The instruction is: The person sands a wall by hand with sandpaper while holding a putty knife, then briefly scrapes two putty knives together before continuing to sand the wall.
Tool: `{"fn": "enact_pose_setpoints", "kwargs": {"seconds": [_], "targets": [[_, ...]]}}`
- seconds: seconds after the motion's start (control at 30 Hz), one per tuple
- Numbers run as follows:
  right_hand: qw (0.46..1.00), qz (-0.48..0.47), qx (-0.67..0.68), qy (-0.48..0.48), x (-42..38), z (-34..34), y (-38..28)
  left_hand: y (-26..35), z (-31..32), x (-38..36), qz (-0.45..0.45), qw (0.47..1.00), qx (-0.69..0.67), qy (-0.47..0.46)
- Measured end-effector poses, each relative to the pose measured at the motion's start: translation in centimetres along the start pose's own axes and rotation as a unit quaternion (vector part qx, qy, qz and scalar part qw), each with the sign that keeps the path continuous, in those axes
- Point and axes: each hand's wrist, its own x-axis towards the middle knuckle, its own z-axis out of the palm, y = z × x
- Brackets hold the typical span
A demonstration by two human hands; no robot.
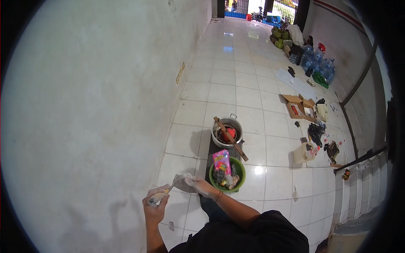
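A pale plastered wall [84, 105] fills the whole left side, smudged and patchy near the bottom. Down beside it, the person's left hand [155, 206] is curled into a fist around the handle of a putty knife [166, 192], whose thin blade angles up and to the right. The blade's tip meets a grey lump of filler or a crumpled rag [184, 182]; which of the two I cannot tell from here. That lump lies on the right hand [198, 185], which is open and palm up, fingers loosely spread beneath it, a thin band at the wrist. Both hands are smeared with pale dust.

Just to the right of the right hand, on the white tiled floor [253, 84], stands a green plastic bowl [240, 170] crammed with odds and ends, a pink packet [221, 160] sticking up out of it. Beyond the bowl sits a metal pot [227, 131] with something red inside, and a wooden stick [231, 139] rests slanted across its rim. Pot and bowl both stand on a dark mat.

Further right, well apart from the pot, an open cardboard box [298, 106] lies on the tiles, with a white jerrycan [303, 152] nearer to me and dark scattered bits around it. Blue water jugs [318, 63] are lined along the right-hand wall, with green sacks [279, 37] piled farther back toward the bright doorway. At the far right edge, pale stair steps [363, 185] drop away.
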Motion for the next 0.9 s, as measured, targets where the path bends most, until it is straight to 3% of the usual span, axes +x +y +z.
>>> {"fn": "enact_pose_setpoints", "kwargs": {"seconds": [0.1,0.13,0.17,0.23,0.27,0.4,0.57,0.63,0.7,0.9], "targets": [[1.000,0.002,-0.025,0.014,-3.7,2.1,4.9,0.0,1.1,-5.5,-0.008,0.996,-0.070,0.059],[0.996,-0.050,0.070,0.008,-7.1,4.3,3.1,0.3,1.8,-7.4,-0.020,0.992,-0.094,0.080],[0.997,-0.048,0.063,0.004,-9.5,5.2,3.1,0.6,2.5,-9.3,-0.019,0.991,-0.097,0.087],[0.963,-0.024,0.265,0.030,-12.9,6.1,3.9,1.0,3.6,-12.4,-0.052,0.982,-0.136,0.120],[0.956,-0.023,0.292,-0.001,-14.2,5.5,4.2,1.3,4.1,-13.3,-0.030,0.984,-0.129,0.121],[0.954,-0.020,0.296,-0.036,-17.9,4.8,2.3,3.3,4.9,-15.6,-0.091,0.977,-0.145,0.127],[0.986,-0.055,0.157,-0.029,-19.5,4.3,1.4,4.4,4.7,-16.9,-0.084,0.973,-0.159,0.144],[0.990,-0.072,0.115,-0.042,-20.1,4.1,1.0,4.7,5.1,-17.6,-0.104,0.976,-0.100,0.165],[0.996,-0.064,0.041,-0.045,-21.6,3.5,0.0,5.4,7.0,-17.9,-0.108,0.970,-0.077,0.205],[0.993,-0.105,0.050,-0.001,-25.7,-4.7,1.2,6.4,15.3,-18.2,-0.114,0.969,-0.127,0.179]]}}
